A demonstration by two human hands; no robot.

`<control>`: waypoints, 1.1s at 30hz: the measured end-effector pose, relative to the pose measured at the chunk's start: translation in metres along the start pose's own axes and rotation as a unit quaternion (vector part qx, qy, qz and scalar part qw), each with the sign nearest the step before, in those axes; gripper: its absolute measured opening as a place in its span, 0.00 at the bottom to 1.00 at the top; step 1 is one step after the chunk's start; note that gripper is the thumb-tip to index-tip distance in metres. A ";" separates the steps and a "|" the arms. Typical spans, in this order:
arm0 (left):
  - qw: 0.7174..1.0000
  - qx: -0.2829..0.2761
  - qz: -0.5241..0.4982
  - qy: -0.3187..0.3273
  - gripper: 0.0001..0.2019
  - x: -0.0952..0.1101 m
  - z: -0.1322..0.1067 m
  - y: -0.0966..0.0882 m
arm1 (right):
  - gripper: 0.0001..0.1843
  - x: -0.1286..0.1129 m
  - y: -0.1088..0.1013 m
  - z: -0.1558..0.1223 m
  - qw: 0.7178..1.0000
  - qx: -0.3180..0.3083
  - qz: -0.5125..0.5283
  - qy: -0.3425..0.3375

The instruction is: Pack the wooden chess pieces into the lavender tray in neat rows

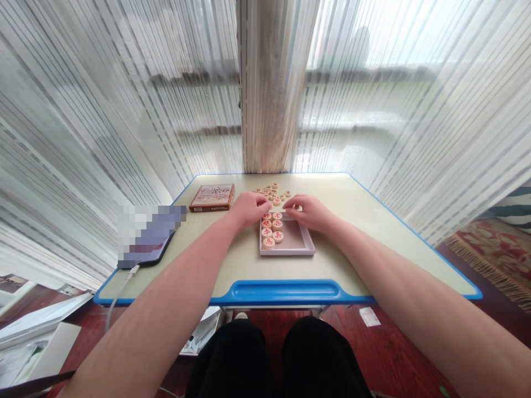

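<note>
A shallow white box [311, 244] lies on the table with two columns of round wooden Chinese chess pieces [277, 236], red characters up, along its left side. At the box's far left corner is my left hand [251, 208]. Its fingers are pinched together, and what they hold, if anything, I cannot make out. My right hand [307, 211] rests over the far right edge of the box, fingers curved and a little apart, with nothing visible in them. A single red-marked piece [277, 202] lies between my fingertips. Beyond my hands more loose chess pieces [273, 192] are scattered.
A printed brown box lid [212, 197] lies at the back left. Near the left edge is a tablet-like device [155, 246] with a white cable [120, 293]. The table's front has a blue trough [286, 288]. Curtains [269, 88] hang behind the far edge.
</note>
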State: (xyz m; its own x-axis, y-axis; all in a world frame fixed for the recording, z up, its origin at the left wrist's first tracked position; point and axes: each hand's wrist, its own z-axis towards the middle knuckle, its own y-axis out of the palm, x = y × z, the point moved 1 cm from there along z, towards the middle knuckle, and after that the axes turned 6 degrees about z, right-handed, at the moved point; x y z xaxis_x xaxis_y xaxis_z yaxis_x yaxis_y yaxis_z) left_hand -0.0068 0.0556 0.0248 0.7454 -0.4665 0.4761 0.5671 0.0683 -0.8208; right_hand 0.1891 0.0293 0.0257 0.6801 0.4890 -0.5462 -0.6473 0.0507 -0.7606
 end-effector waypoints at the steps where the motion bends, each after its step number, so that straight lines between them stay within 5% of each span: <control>1: 1.000 0.000 0.002 0.001 0.16 0.000 0.000 0.000 | 0.11 0.000 0.001 0.000 1.000 -0.014 0.006 0.010; 10: 0.999 0.007 0.020 0.028 0.25 -0.002 0.006 0.004 | 0.20 0.003 0.005 0.005 0.992 -0.053 0.115 0.005; 18: 0.998 -0.027 -0.056 -0.019 0.36 -0.006 0.004 0.004 | 0.24 0.007 0.002 0.008 0.997 -0.061 0.045 0.030; 25: 0.999 -0.046 -0.011 0.004 0.36 -0.008 0.005 0.003 | 0.25 0.000 0.000 0.007 0.994 -0.086 -0.061 -0.004; 33: 0.998 -0.055 -0.001 0.001 0.40 -0.008 0.004 0.004 | 0.18 0.001 -0.004 0.008 0.990 -0.046 -0.107 0.077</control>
State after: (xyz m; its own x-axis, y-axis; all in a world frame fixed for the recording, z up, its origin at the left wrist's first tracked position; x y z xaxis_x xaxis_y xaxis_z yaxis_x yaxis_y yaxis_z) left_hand -0.0090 0.0629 0.0189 0.7437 -0.4679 0.4776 0.5264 -0.0306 -0.8497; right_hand 0.1897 0.0366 0.0314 0.8468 0.3372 -0.4114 -0.4543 0.0563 -0.8890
